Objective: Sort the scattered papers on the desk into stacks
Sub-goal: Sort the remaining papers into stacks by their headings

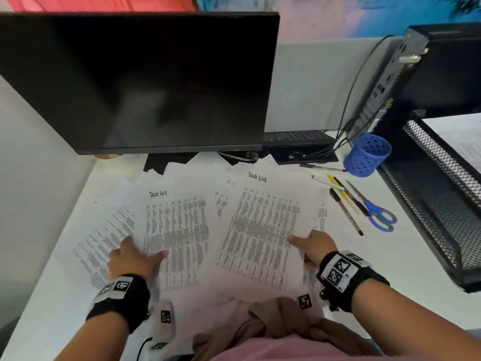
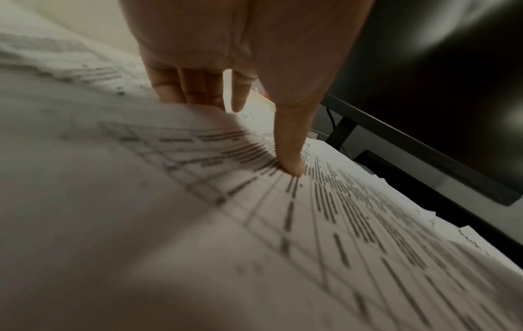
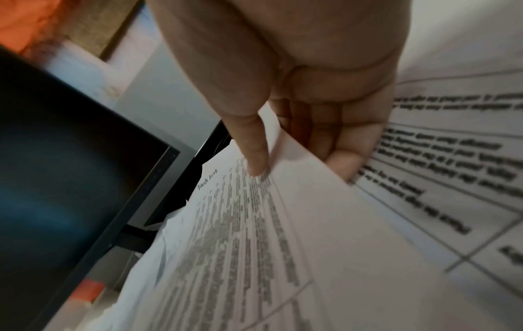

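Two "Task List" sheets [image 1: 179, 230]; left hand [image 1: 132, 259], right hand [image 1: 316, 247] fingers each pinch one.

black wristbands [image 1: 118, 299], square-coded tags, pink top [image 1: 273, 349]

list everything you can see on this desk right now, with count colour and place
Task List sheets: two headed so, white, desk centre, one in each hand
other papers: several, white, spread beneath and around them
monitor: one, black, rear left
pen cup: one, blue, rear right
scissors: one, blue handles, right of papers
pens: several, black, yellow and white, beside scissors
mesh tray: one, black, far right
computer case: one, black, behind tray
left hand: pinches left sheet
right hand: pinches right sheet
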`<state>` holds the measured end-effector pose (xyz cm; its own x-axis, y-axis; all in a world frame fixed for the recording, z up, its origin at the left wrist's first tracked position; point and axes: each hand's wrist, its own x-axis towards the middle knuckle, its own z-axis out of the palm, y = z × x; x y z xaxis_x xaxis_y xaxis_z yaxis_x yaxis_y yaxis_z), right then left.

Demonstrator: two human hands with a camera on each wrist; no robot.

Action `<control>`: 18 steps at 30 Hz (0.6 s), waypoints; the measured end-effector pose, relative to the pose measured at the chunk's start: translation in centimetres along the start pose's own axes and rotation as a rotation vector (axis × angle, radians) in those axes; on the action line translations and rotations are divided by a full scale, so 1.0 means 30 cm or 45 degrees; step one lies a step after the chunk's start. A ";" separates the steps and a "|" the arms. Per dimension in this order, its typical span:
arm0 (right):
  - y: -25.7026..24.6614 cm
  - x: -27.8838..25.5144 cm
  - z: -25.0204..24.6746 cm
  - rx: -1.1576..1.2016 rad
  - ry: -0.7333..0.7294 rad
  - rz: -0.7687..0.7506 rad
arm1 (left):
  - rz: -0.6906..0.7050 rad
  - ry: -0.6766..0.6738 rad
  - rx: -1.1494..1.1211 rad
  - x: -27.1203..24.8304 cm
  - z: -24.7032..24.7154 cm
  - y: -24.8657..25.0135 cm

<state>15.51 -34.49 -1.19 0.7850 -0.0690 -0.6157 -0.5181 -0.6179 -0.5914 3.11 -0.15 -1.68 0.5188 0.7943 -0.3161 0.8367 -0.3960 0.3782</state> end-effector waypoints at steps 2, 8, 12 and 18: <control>-0.001 0.009 0.011 -0.272 0.054 -0.086 | 0.005 -0.041 -0.259 0.014 0.007 -0.006; 0.020 0.021 -0.069 -0.456 0.187 -0.072 | 0.054 -0.136 -0.380 0.025 0.012 -0.019; 0.023 0.015 -0.139 -0.459 0.319 -0.135 | 0.101 -0.102 -0.425 0.025 0.001 -0.009; 0.010 0.023 -0.223 -0.167 0.411 -0.247 | 0.222 -0.177 -0.563 -0.010 -0.035 0.042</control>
<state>18.17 -39.97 1.70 0.9411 -0.1711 -0.2916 -0.3187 -0.7367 -0.5964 3.82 -0.38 -0.20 0.6881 0.6527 -0.3169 0.5964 -0.2601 0.7594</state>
